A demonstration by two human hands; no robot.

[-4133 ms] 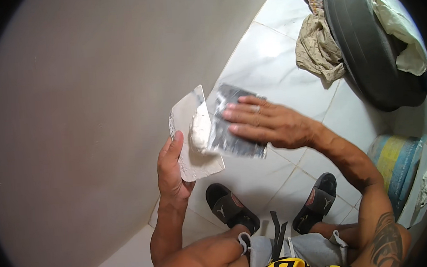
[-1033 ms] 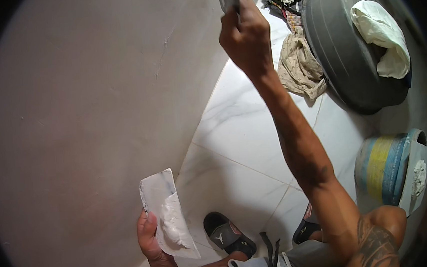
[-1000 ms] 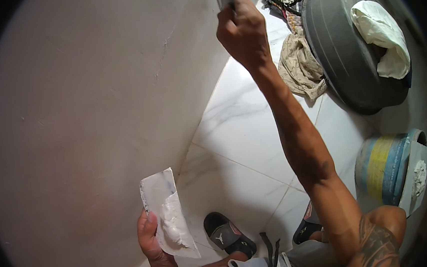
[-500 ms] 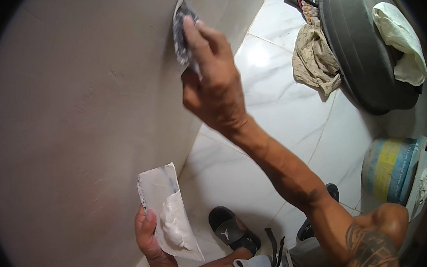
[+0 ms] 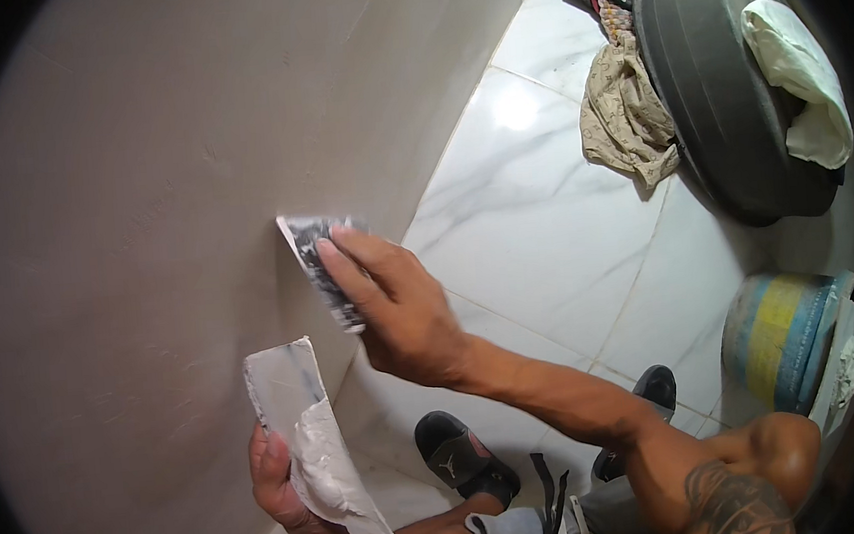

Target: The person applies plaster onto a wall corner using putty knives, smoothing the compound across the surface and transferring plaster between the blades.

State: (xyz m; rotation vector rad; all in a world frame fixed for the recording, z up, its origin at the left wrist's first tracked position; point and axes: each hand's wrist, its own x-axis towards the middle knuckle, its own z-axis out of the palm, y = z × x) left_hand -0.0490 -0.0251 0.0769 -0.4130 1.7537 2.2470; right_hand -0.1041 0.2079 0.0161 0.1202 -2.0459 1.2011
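Left hand (image 5: 275, 480) clasps board (image 5: 284, 387) bearing paste (image 5: 324, 466); right hand (image 5: 406, 314) grips scraper (image 5: 322, 277) by wall (image 5: 128, 291). Rightward: beige cloth (image 5: 626, 116), dark tub (image 5: 709, 84), striped bucket (image 5: 775, 335).

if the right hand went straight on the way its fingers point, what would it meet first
Most likely the wall, with the flat dark spreader in the right hand leading. Depth is unclear, so I can't tell whether the spreader's edge is touching the wall.
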